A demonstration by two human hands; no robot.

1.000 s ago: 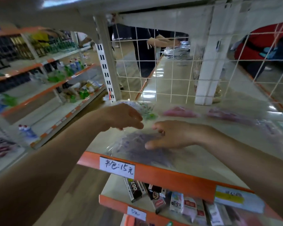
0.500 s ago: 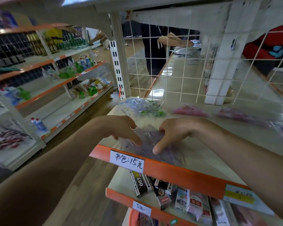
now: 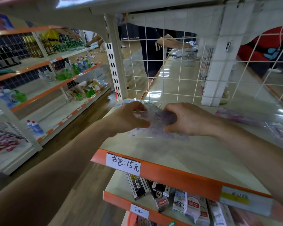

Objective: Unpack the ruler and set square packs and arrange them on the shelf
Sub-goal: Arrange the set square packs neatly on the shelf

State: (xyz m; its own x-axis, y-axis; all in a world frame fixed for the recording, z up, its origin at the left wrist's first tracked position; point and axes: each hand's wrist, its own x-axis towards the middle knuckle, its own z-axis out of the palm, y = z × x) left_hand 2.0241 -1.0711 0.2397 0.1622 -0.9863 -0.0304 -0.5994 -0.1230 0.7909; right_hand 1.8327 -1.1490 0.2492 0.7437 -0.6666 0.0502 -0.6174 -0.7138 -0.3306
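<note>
A clear plastic pack of purple rulers and set squares (image 3: 155,123) is lifted slightly above the cream shelf (image 3: 178,154) with the orange front edge. My left hand (image 3: 129,118) grips its left side with curled fingers. My right hand (image 3: 185,119) grips its right side, thumb underneath. Behind my hands lies a pack with green and blue pieces (image 3: 151,104), partly hidden. A pink pack (image 3: 235,116) lies further right on the same shelf, and another clear pack (image 3: 278,131) sits at the far right.
A white wire grid (image 3: 178,70) backs the shelf, with a white post (image 3: 116,66) at its left. The shelf below holds small boxed goods (image 3: 180,199). People stand beyond the grid. An aisle and shelves with bottles (image 3: 64,75) are at left.
Both hands went from lying flat on the purple pack near the shelf's front edge to gripping it and lifting it further back on the shelf. The camera moved closer.
</note>
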